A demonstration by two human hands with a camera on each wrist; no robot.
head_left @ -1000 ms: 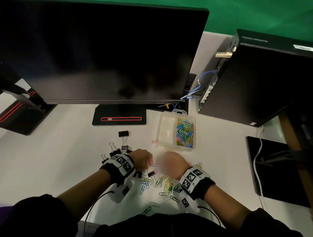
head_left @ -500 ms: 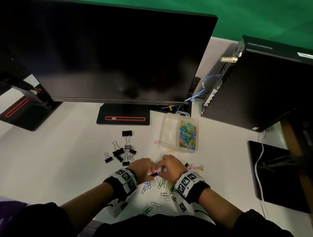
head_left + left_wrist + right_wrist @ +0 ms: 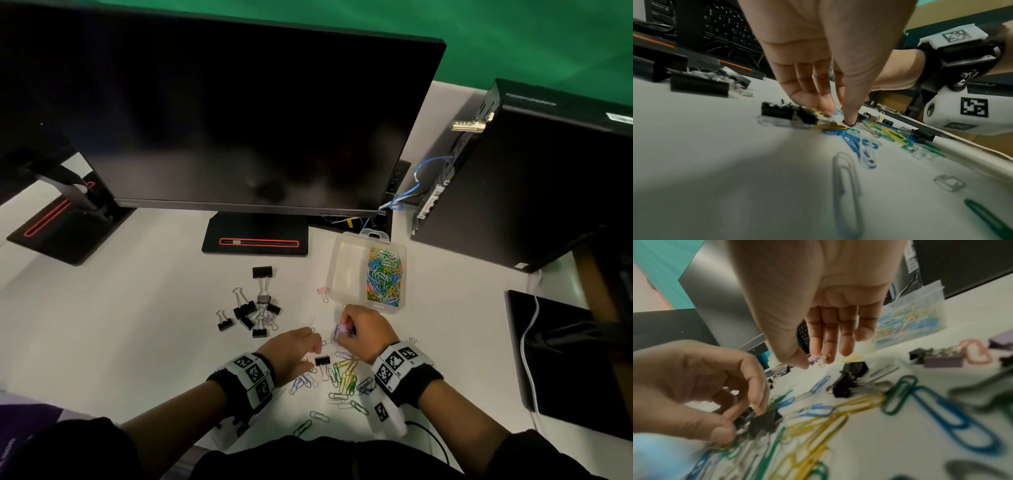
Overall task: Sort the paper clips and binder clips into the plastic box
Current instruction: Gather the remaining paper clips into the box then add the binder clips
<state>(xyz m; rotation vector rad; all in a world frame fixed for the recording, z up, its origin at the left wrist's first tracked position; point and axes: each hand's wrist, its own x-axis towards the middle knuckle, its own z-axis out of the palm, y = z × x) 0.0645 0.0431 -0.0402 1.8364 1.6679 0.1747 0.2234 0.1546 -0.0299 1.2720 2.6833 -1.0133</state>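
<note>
Low in the head frame, the left hand (image 3: 294,353) pinches a black clip (image 3: 322,360) on the bench (image 3: 137,325); the right hand (image 3: 364,330) pinches a purple clip (image 3: 339,331) just below the box (image 3: 346,270).

I can read key letters on the keyboard (image 3: 729,29) at eleven o'clock past my left hand (image 3: 828,65) (R, F, G, H, J, K, L); all else is blurred.

On the worktop (image 3: 102,325), loose paper clips (image 3: 342,377) lie before me; binder clips (image 3: 253,311) left, plastic box (image 3: 337,267) behind.
</note>
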